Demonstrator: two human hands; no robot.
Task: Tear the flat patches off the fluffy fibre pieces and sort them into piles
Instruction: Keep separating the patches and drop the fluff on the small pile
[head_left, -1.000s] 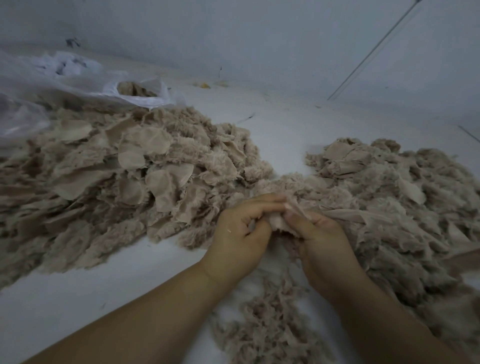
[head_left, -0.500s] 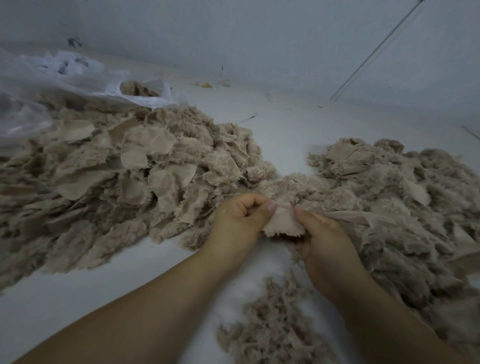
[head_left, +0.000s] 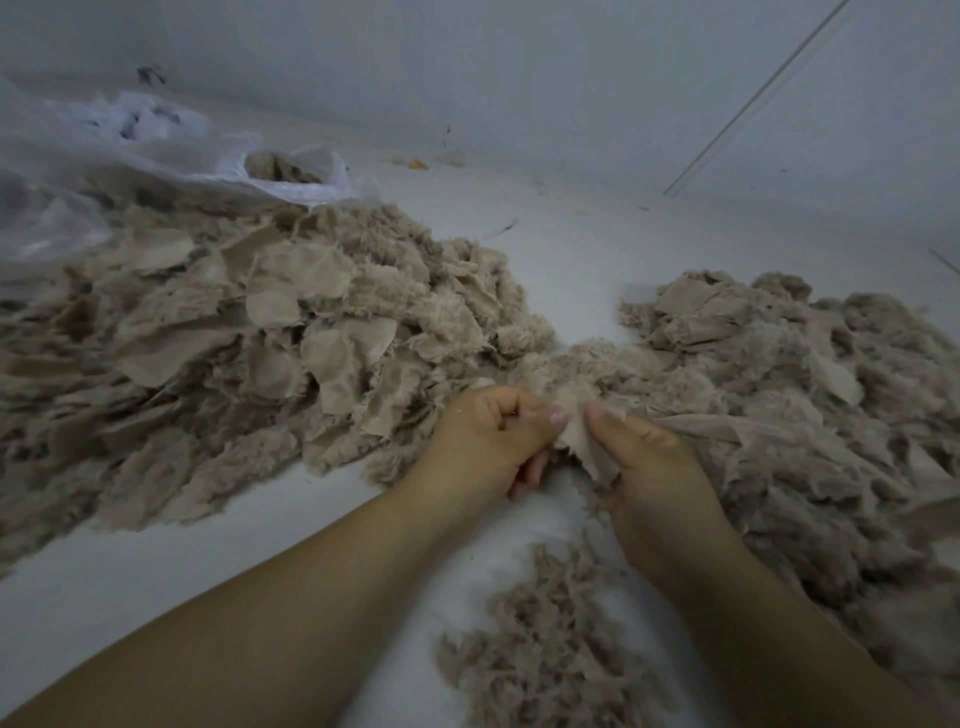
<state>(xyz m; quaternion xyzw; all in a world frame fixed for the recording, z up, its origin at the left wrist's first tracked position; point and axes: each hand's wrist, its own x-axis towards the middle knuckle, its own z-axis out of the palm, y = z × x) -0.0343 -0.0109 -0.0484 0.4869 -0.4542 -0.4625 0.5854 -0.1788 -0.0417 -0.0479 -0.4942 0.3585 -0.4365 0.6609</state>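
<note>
Both hands pull at one beige fibre piece between two big heaps.

The left hand (head_left: 485, 439) has its fingers curled and its thumb pressed down, its grip pinching the left edge of the fibre piece (head_left: 576, 434); the right hand (head_left: 652, 467) pinches the right edge with thumb and curled fingers. The piece is held just above the white desk (head_left: 571, 249), near its middle, touching the right pile (head_left: 779, 405). The left pile (head_left: 234, 353), with many flat patches showing, spreads toward the desk's left edge. A small pile of loose fluff (head_left: 550, 654) lies by the near edge, between the forearms. A clear plastic bag (head_left: 156, 156) sits at the far left corner.
</note>
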